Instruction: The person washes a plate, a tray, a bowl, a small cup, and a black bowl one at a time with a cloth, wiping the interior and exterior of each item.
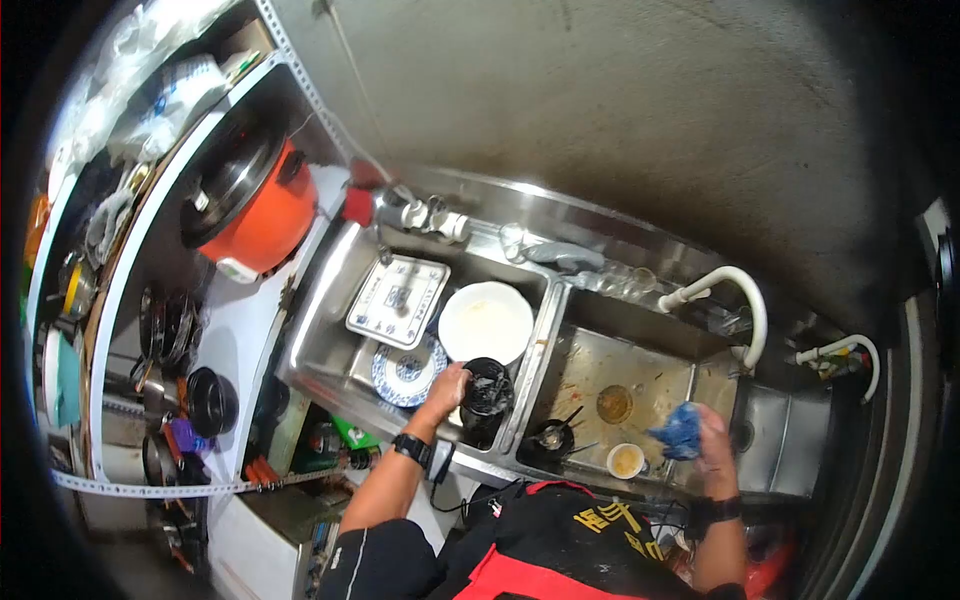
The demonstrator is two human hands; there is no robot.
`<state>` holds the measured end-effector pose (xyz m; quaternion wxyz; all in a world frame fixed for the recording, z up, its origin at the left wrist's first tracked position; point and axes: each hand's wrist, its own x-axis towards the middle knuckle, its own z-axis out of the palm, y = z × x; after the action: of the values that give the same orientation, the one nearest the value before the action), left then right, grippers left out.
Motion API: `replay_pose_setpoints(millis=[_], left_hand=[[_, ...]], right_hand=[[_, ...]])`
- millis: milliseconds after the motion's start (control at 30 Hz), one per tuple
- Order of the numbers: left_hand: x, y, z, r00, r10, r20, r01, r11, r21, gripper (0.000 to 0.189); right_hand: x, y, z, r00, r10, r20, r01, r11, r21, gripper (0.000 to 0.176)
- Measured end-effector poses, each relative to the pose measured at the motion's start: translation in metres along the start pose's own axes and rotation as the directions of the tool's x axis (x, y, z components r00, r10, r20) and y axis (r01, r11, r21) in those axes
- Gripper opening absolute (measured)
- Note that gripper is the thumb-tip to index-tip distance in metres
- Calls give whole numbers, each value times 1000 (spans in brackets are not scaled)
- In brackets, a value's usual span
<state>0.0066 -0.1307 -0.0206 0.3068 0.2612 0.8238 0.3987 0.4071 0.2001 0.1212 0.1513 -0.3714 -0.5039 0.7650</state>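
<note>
My left hand, with a watch on its wrist, grips the rim of a round black bowl over the front of the left sink basin. Just behind it in that basin lie a white round bowl, a blue-and-white patterned plate and a square white dish. My right hand is closed on a crumpled blue cloth, slightly blurred, above the middle basin. Below the cloth sit a small cup with yellowish contents and a small dark bowl with utensils.
White curved faucets reach over the middle and right basins. Glasses line the back ledge. On the left, a metal shelf carries a red-orange cooker and black bowls. A food-stained drain shows in the middle basin.
</note>
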Motion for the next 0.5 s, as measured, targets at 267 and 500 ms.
replay_pose_setpoints(millis=[267, 500], left_hand=[[16, -70, 31, 937, -326, 125, 211, 814, 542, 33], [14, -31, 54, 993, -116, 28, 58, 675, 735, 24]], right_hand=[[-21, 21, -41, 946, 25, -324, 20, 991, 135, 23], [-34, 17, -31, 914, 78, -398, 4, 980, 200, 37]])
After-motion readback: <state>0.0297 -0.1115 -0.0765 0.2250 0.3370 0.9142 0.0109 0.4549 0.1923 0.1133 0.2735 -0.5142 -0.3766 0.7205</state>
